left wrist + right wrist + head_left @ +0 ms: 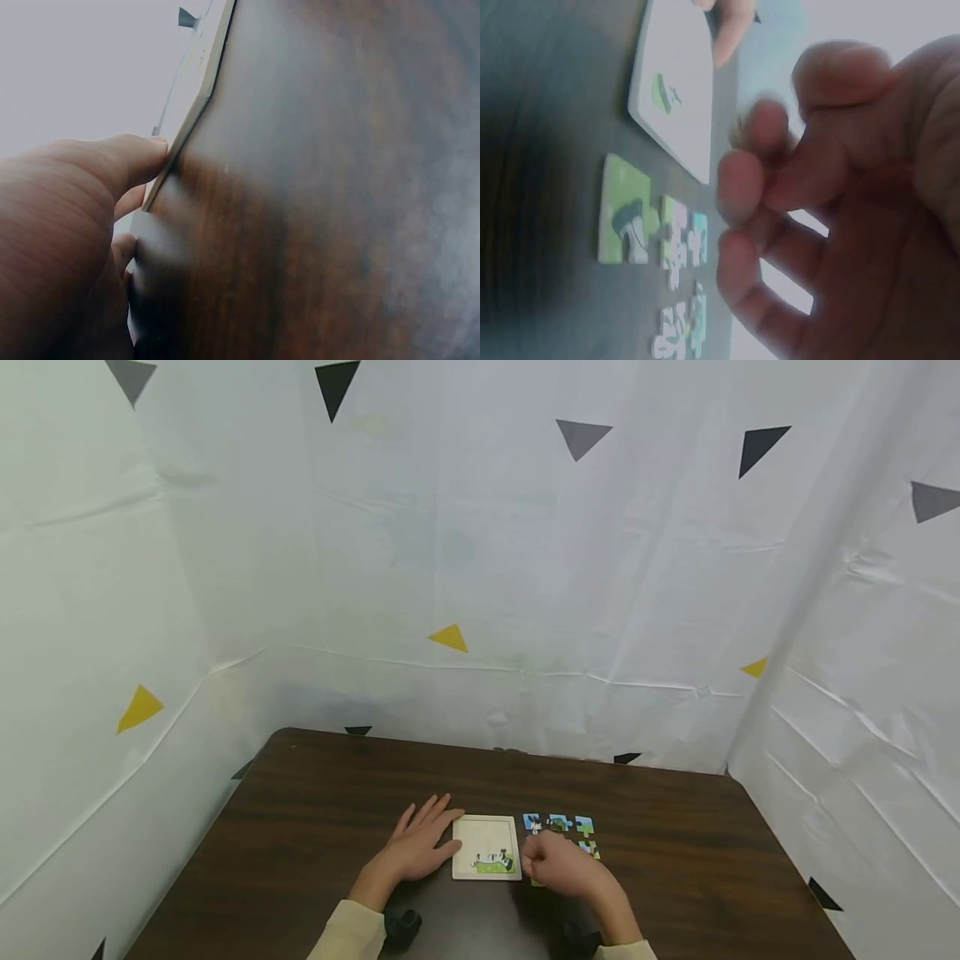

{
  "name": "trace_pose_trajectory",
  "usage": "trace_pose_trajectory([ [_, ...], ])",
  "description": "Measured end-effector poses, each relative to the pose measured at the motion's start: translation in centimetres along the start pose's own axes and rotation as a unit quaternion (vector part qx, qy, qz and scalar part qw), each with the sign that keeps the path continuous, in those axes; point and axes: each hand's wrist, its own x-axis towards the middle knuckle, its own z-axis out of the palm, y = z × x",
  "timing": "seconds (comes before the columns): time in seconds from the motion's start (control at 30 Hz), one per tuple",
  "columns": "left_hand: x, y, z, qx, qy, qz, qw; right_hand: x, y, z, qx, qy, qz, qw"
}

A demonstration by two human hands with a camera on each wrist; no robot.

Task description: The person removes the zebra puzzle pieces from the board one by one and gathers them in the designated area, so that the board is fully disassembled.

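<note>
A square, cream-coloured puzzle tray [486, 839] lies on the table, with a black-and-white animal picture on green [497, 863] in its lower right part. At its left edge rests my left hand [415, 850], fingers stretched forward; in the left wrist view the thumb [146, 157] touches the tray's side. Just right of the tray, my right hand [562, 862] hovers with curled fingers over loose jigsaw pieces [558, 822]. A blurred edge shows by one fingertip in the right wrist view, and I cannot tell whether the hand holds a piece. A green piece [622, 195] lies below it.
The dark wooden table [337, 810] has rounded far corners. White sheeting [480, 568] with grey, black and yellow triangles hangs behind it and at both sides. Dark wrist-worn devices [403, 928] sit below the hands, near cream sleeves [351, 932].
</note>
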Motion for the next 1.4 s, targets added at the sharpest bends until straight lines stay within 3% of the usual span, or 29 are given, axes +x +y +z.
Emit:
trace_pose_trajectory([
  [0.3,-0.2,0.5,-0.8,-0.006,-0.01,-0.008,0.9999,1.3,-0.5,0.9,-0.069,0.069,0.004,0.9952],
  [0.5,-0.9,1.4,-1.8,-0.015,-0.015,-0.007,0.9997,2.2,-1.4,1.4,-0.039,0.037,0.029,0.9982],
  [0.7,-1.1,1.2,-1.5,-0.036,-0.019,0.001,0.9992,3.3,-1.7,2.2,-0.072,0.027,0.055,0.9956],
  [1.1,-0.8,1.5,-1.6,-0.021,-0.024,-0.007,0.9995,3.9,-1.9,2.5,-0.08,0.022,0.046,0.9955],
  [1.3,-0.9,1.8,-1.8,-0.032,-0.018,0.0,0.9993,3.6,-2.4,2.1,-0.075,0.006,0.043,0.9962],
  [1.4,-0.8,1.2,-1.5,-0.035,-0.008,0.015,0.9993,3.5,-2.5,2.0,-0.072,-0.006,0.041,0.9966],
])
